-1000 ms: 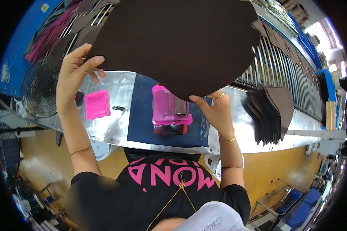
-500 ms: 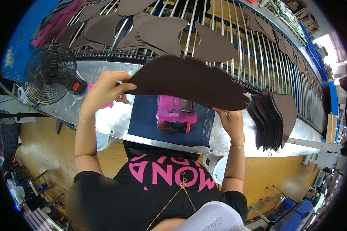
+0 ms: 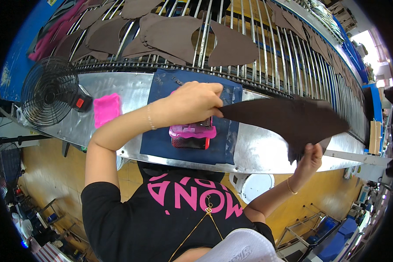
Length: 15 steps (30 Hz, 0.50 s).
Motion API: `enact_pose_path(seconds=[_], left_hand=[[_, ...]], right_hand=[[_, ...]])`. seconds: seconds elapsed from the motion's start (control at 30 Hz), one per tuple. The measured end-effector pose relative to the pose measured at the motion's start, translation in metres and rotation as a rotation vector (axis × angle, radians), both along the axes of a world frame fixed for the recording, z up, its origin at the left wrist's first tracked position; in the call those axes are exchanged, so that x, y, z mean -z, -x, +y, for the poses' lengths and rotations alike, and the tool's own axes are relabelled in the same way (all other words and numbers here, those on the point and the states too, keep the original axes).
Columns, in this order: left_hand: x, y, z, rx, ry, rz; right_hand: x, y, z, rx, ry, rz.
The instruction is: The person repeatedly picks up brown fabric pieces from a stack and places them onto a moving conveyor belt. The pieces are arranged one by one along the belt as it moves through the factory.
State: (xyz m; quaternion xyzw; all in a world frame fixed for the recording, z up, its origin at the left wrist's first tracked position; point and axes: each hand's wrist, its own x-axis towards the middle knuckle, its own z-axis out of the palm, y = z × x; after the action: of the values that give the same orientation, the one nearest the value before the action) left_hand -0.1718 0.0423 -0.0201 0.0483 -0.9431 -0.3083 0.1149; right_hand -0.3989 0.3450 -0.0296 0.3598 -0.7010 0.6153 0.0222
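A dark brown cut sheet piece point(image 3: 275, 115), leather-like with curved edges, stretches between my two hands above the right part of the metal table. My left hand point(image 3: 194, 102) pinches its narrow left tip, passing over a pink box-like item point(image 3: 192, 132) on a dark blue mat point(image 3: 159, 135). At the lower right edge of the piece, my right hand point(image 3: 309, 163) grips it between thumb and fingers. The piece largely hides the stack of similar pieces below it. A black and red object point(image 3: 190, 143) lies against the pink item's near side.
Beyond the metal table point(image 3: 257, 148) runs a rack of metal bars point(image 3: 270, 48) bearing several brown pieces point(image 3: 170, 37). On the left stand a black wire fan point(image 3: 50, 94) and a pink cloth point(image 3: 106, 110). A white bucket point(image 3: 256, 187) sits below the table's front edge.
Both hands have carried the brown piece to the right, from over the mat to over the stack. My left arm now crosses the mat, and the pink cloth has come into fuller view.
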Motion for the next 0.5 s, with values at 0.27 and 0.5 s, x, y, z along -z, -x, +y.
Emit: enact_pose_path(seconds=[0.27,0.5], left_hand=[[-0.028,-0.017,-0.029,-0.345,-0.050,0.199],[-0.020,-0.079,-0.054,-0.642,-0.334,0.150]], right_hand=[[0.008,0.063,-0.094,0.108,0.064,-0.260],[0.125,0.131,-0.192,0.000,-0.058,-0.500]])
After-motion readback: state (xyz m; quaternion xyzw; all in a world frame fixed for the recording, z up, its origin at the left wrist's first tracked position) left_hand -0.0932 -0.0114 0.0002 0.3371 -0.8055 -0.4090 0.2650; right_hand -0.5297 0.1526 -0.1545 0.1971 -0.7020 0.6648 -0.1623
